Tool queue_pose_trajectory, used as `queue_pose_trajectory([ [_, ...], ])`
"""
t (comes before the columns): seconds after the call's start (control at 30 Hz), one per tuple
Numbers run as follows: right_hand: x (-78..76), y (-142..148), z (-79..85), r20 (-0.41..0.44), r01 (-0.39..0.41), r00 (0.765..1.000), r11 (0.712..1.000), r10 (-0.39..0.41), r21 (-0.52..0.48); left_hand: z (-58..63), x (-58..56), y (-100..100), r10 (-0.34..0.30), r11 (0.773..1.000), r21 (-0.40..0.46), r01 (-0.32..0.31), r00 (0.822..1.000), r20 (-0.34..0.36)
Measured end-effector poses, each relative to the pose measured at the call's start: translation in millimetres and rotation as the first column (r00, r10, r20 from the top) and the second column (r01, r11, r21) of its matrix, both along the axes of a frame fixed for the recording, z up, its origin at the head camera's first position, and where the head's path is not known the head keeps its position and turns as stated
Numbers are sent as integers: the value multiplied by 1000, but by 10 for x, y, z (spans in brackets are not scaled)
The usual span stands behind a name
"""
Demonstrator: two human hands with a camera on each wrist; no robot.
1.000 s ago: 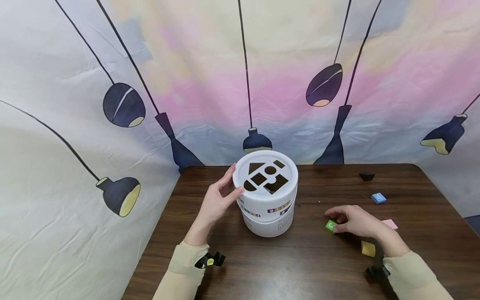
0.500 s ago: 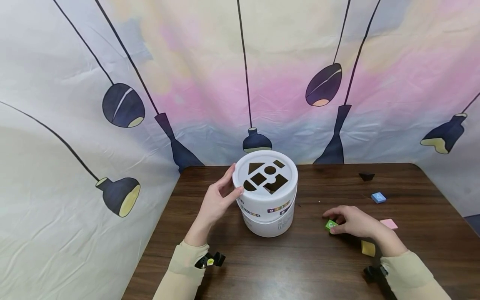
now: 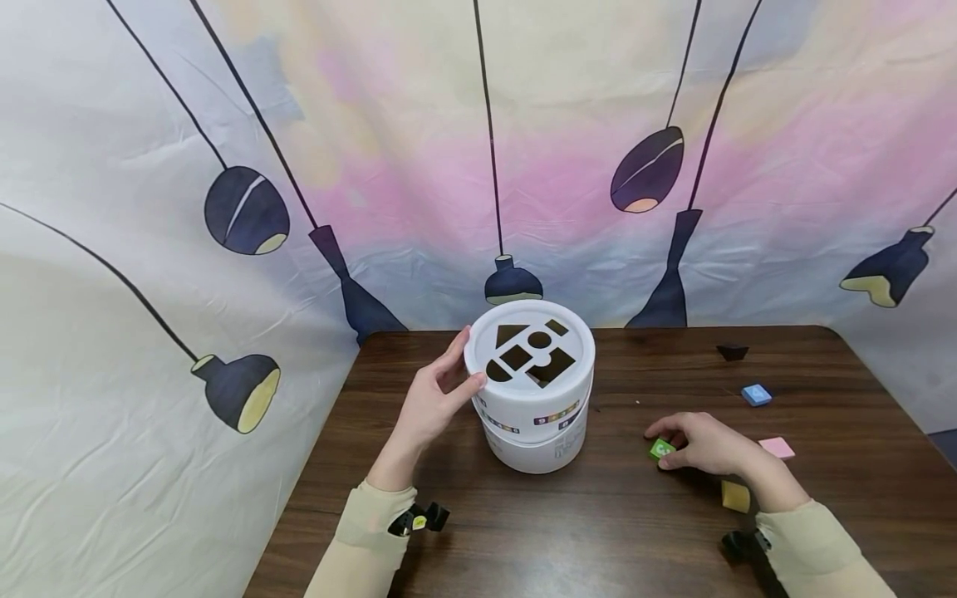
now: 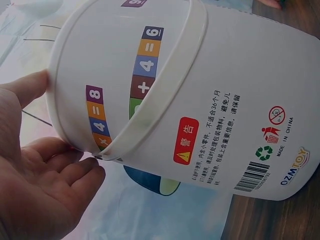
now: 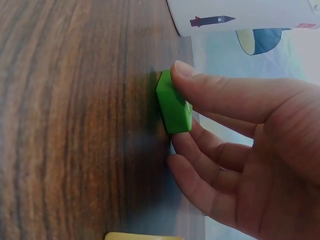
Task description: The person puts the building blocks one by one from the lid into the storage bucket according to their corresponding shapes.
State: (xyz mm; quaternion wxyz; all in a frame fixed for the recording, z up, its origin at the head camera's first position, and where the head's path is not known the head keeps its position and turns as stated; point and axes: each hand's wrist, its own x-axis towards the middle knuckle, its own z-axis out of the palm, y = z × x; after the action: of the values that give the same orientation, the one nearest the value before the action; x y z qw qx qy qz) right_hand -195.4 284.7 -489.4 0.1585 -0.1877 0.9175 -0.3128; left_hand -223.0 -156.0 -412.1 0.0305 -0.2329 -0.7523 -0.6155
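A white shape-sorter bucket [image 3: 523,453] stands upright on the table, its lid [image 3: 577,345] cut with several dark openings. My left hand [image 3: 432,399] holds the lid's left edge, thumb in front and fingers farther round the side. Printed sums and a carrying handle [image 4: 167,95] show on the bucket in the left wrist view. To the bucket's right, my right hand [image 3: 706,444] pinches a small green block [image 3: 661,449] low at the tabletop. In the right wrist view my thumb lies along one side of the green block and the other fingers curl behind it.
Near my right wrist lie a yellow block [image 3: 735,497] and a pink block [image 3: 777,448]. Farther back are a blue block [image 3: 756,394] and a dark block [image 3: 732,352]. A printed cloth [image 3: 419,166] hangs behind the wooden table [image 3: 538,540].
My right hand and forearm have shifted very slightly to the left around the green block. The left hand and the bucket have stayed in place.
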Motion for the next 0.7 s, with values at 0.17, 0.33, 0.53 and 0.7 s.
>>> queue_pose_trajectory([
  [0.17, 4, -4, -4, -6, -8, 1000, 1000, 8, 10, 54, -8, -12, 10, 999, -47, -11, 1000, -10],
  [0.33, 6, -14, -8, -2, 3, 1000, 1000, -3, 12, 126, -5, -37, 33, 989, -140, -36, 999, -25],
  [0.53, 11, -36, 2, -6, 6, 1000, 1000, -6, 17, 249, 2, -79, 49, 951, -301, -64, 997, -58],
  [0.7, 7, -39, 4, -38, 16, 999, 999, -14, 42, 403, -31, -108, 53, 883, -460, -95, 993, -103],
])
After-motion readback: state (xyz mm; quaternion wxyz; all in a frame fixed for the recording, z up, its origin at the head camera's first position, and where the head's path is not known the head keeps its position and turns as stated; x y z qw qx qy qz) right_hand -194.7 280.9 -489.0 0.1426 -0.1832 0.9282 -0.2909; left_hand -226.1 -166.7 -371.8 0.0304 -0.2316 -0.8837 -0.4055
